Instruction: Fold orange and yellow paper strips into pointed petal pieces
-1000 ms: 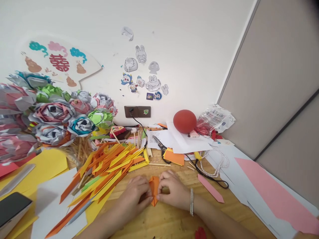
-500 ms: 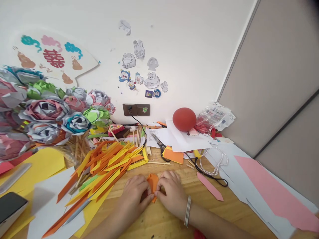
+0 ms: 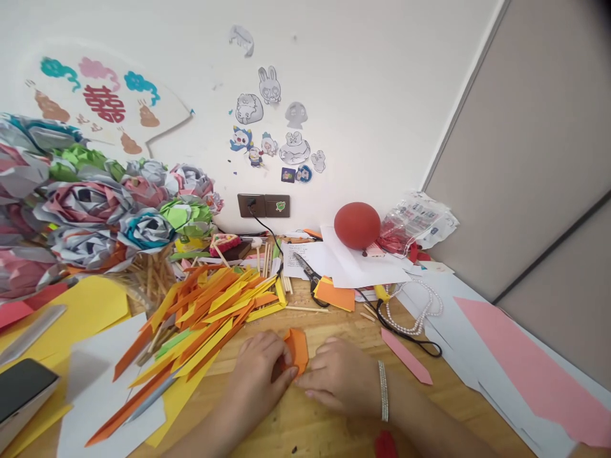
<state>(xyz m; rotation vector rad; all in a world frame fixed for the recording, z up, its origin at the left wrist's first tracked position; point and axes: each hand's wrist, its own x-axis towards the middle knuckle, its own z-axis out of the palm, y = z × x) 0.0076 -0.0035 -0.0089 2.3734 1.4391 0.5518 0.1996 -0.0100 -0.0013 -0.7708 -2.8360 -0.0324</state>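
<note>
the left hand [image 3: 260, 366] pinches folded orange paper [image 3: 299, 350], the right hand [image 3: 341, 376] loosely parted just beside it.

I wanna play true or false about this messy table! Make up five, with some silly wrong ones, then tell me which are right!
1. The left hand is holding a piece of folded orange paper. True.
2. The balloon is blue. False: the balloon is red.
3. The sparkly bracelet is on the left arm. False: the bracelet is on the right arm.
4. A string of white beads lies to the right of the scissors. True.
5. Nothing is plugged into the wall socket. False: a black plug is in the socket.
</note>
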